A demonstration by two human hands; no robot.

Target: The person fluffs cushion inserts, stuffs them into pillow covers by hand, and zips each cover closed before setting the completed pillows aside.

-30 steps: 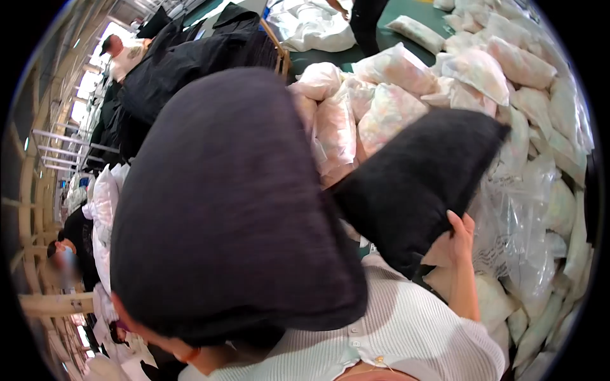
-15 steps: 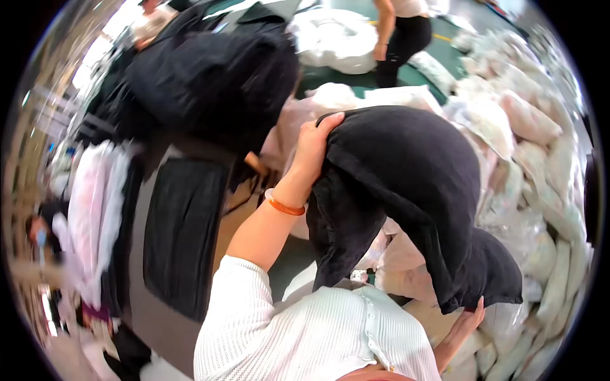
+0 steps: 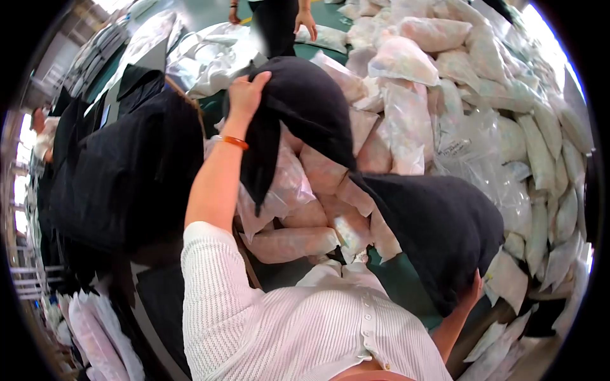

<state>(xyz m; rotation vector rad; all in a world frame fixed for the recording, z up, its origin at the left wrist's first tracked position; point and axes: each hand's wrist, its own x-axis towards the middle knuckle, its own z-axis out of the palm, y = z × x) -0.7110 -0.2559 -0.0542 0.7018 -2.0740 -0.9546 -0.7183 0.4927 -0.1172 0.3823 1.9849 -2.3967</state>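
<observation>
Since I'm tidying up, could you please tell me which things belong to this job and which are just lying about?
In the job:
black padded fabric, gripped by the left hand, also touching the right hand

Seemingly just lying about:
filled bags
clear plastic
black cloth heap

Light is bright, glaring upper right, with fisheye-curved edges.

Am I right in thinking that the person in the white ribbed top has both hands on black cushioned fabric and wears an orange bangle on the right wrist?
Not quite: the head view shows the orange bangle on the left wrist. The left hand and right hand are indeed both on black cushioned fabric.
</observation>
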